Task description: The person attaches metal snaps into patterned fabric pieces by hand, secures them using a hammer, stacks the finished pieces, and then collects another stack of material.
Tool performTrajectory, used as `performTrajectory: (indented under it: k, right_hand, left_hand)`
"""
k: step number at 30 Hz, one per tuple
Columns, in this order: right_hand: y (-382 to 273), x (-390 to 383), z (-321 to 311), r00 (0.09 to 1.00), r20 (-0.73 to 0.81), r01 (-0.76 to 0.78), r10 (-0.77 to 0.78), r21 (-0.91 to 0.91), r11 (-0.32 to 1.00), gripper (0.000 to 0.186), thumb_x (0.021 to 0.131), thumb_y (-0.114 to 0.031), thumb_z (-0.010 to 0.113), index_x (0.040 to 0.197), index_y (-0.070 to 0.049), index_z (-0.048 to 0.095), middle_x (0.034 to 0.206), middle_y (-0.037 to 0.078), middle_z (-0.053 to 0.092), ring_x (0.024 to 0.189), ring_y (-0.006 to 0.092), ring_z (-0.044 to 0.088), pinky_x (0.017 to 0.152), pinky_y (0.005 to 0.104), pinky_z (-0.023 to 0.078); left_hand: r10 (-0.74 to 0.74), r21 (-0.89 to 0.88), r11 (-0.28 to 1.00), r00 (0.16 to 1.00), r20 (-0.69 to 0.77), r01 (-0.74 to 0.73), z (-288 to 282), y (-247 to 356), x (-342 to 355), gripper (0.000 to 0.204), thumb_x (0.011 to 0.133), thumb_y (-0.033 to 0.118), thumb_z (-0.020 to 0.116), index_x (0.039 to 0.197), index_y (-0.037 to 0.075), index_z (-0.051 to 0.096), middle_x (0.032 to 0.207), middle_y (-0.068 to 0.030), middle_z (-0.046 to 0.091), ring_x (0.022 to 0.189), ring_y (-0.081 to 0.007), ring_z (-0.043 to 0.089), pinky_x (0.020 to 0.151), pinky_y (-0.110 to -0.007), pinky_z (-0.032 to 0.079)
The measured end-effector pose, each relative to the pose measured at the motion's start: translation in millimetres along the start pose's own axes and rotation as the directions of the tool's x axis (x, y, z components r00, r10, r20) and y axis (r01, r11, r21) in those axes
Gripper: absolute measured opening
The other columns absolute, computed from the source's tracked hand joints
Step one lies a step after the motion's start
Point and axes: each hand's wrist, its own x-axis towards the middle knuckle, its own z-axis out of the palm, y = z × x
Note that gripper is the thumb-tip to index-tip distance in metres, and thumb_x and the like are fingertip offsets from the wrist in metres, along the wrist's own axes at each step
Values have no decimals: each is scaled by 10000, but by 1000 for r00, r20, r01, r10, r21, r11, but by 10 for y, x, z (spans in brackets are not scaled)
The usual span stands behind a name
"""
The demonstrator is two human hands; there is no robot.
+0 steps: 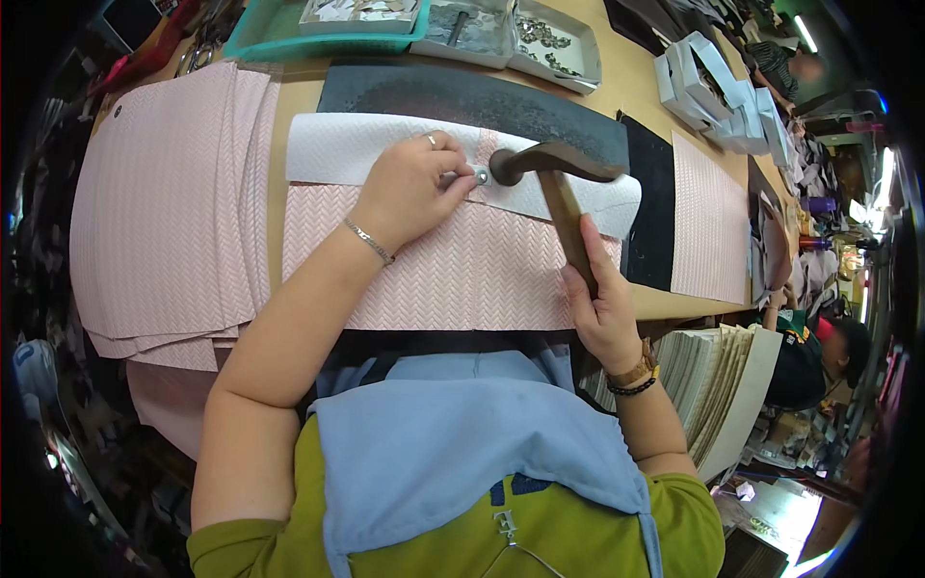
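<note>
A small round metal piece point(482, 177) — silvery, its lower part hidden — is at the white flap point(376, 149) on the pink herringbone sheet point(424, 275), pinched by the left hand point(409, 185). Above the sheet, the right hand point(605, 306) grips a hammer point(562, 207); beyond the sheet lies a dark slab point(385, 91).
</note>
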Motion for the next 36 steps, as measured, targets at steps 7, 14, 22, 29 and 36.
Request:
performTrajectory:
  k: [7, 14, 22, 29, 36]
  right_hand:
    - [-56, 77, -74, 999, 50, 27, -20, -145, 989, 677, 990, -4, 636, 1620, -99, 406, 1181, 246, 689, 1024, 338, 698, 916, 374, 534]
    - [-202, 136, -170, 993, 114, 36, -3, -286, 958, 688, 991, -78, 658, 1620, -230, 422, 927, 157, 649, 787, 342, 644, 758, 430, 540]
    - [-693, 523, -374, 964, 191, 250, -183, -437, 864, 673, 989, -129, 665, 1596, -329, 453, 851, 116, 611, 683, 311, 644, 618, 422, 536]
    - [-962, 616, -417, 926, 374, 233, 58, -684, 692, 645, 997, -147, 650, 1587, -330, 463, 825, 115, 599, 649, 313, 645, 607, 419, 544]
    - [-332, 311, -283, 976, 198, 160, -89, -385, 909, 684, 988, -93, 665, 1611, -254, 433, 954, 157, 667, 788, 341, 649, 721, 428, 545]
  left_hand:
    - [45, 17, 999, 999, -30, -45, -6, -46, -38, 111, 839, 71, 813, 890, -8, 753, 996, -101, 707, 822, -253, 715, 670, -327, 611]
    - [-55, -23, 998, 997, 46, 56, -44, -21, -28, 165, 818, 111, 847, 906, 10, 751, 1013, -98, 705, 822, -237, 718, 714, -341, 602]
    - [-147, -71, 987, 989, -5, 146, -86, 129, -19, 1195, 683, 208, 979, 1625, 203, 244, 911, -62, 603, 855, -229, 657, 817, -347, 577]
    - [-150, -166, 975, 989, -15, 145, -45, -10, -28, 1330, 630, 241, 981, 1653, 159, 136, 1019, -147, 650, 958, -351, 687, 862, -445, 562]
    - [-142, -130, 982, 990, -10, 140, -11, 27, -2, 1373, 632, 225, 1001, 1679, 197, 113, 994, -58, 600, 848, -224, 584, 815, -360, 541]
